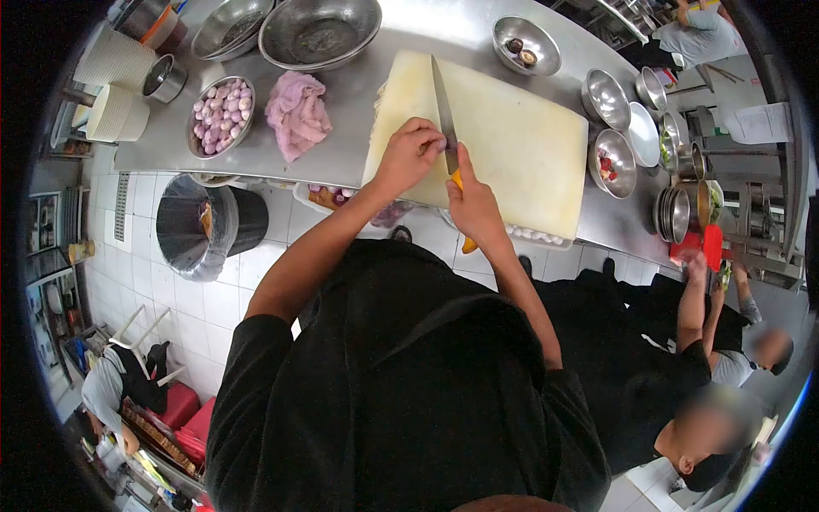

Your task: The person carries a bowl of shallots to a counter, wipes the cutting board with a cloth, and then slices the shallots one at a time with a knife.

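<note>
R hand's [474, 205] grip wrapped knife [441, 98], tip twd 12 o'clock over board [512, 145]; L hand [411, 154] pinched tiny item [444, 146], ID unclear, by blade; onion bowl [212, 155] sat approx 9 o'clock, on desk [439, 26].

The head camera looked steeply down and forward over the person's black shirt [401, 375], fairly near the cutting board [520, 162]; its wide, rounded view took in tiled floor [183, 311] left and a co-worker [618, 358] right.

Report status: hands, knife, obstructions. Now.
Right hand gripping knife. Left hand close alongside, contents unclear. Knife over cutting board. Pink cloth off board, clear of knife.
</note>
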`<action>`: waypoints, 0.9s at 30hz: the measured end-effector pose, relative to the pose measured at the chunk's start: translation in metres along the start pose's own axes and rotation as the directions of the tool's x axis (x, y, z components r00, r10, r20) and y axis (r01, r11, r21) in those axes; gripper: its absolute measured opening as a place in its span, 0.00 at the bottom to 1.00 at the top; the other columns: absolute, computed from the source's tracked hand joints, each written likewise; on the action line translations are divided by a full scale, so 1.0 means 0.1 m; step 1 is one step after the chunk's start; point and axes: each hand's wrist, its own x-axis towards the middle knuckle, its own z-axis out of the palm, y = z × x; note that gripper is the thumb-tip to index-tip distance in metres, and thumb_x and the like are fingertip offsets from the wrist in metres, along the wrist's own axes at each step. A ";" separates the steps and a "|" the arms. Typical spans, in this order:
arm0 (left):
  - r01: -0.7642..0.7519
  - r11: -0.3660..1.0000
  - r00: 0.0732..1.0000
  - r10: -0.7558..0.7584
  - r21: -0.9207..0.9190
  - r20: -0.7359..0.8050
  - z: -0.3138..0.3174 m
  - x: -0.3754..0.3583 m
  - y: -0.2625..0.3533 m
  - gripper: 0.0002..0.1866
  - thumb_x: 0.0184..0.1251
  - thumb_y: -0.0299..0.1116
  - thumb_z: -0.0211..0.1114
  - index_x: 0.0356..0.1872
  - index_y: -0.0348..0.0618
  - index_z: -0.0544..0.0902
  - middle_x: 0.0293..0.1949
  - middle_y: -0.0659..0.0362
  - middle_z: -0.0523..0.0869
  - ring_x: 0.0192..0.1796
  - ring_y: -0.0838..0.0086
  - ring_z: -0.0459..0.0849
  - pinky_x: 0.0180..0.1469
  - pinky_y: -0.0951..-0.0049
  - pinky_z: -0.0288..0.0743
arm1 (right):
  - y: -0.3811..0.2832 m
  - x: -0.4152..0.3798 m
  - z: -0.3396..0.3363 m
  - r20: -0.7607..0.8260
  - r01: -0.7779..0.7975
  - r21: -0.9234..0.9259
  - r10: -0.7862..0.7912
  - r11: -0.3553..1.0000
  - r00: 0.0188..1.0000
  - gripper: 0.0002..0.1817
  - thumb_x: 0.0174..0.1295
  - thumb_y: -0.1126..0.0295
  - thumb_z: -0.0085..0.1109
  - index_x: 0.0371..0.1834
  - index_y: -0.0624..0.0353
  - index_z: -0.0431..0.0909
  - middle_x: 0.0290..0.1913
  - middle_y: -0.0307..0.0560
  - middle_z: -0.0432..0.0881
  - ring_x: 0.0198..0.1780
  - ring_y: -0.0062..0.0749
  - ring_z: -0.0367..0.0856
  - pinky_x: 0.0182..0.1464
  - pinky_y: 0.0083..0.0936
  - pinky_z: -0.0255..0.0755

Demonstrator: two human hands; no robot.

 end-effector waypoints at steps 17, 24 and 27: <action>0.038 0.997 0.998 -0.041 -0.066 -0.047 0.01 -0.01 -0.06 0.06 0.62 0.24 0.67 0.38 0.33 0.86 0.42 0.56 0.85 0.36 0.69 0.87 0.41 0.73 0.82 | -0.22 -0.23 -0.36 0.134 -0.083 -0.053 0.090 0.995 0.987 0.38 0.70 0.68 0.51 0.81 0.49 0.45 0.34 0.71 0.83 0.38 0.65 0.84 0.44 0.50 0.74; 0.024 0.999 0.999 -0.023 0.022 -0.042 -0.01 -0.01 -0.05 0.07 0.61 0.24 0.67 0.39 0.34 0.86 0.43 0.55 0.86 0.36 0.69 0.87 0.41 0.73 0.82 | -0.04 0.26 0.04 0.031 -0.043 -0.022 0.044 0.999 0.999 0.40 0.69 0.67 0.51 0.82 0.48 0.44 0.37 0.73 0.83 0.39 0.68 0.83 0.44 0.51 0.74; 0.029 1.000 0.998 -0.028 0.012 -0.057 0.00 0.00 -0.05 0.07 0.60 0.27 0.68 0.36 0.35 0.87 0.40 0.53 0.85 0.36 0.62 0.87 0.42 0.68 0.81 | -0.14 0.20 -0.20 0.075 -0.017 -0.065 0.022 0.998 0.997 0.39 0.70 0.67 0.50 0.82 0.49 0.43 0.37 0.72 0.83 0.38 0.68 0.83 0.44 0.51 0.74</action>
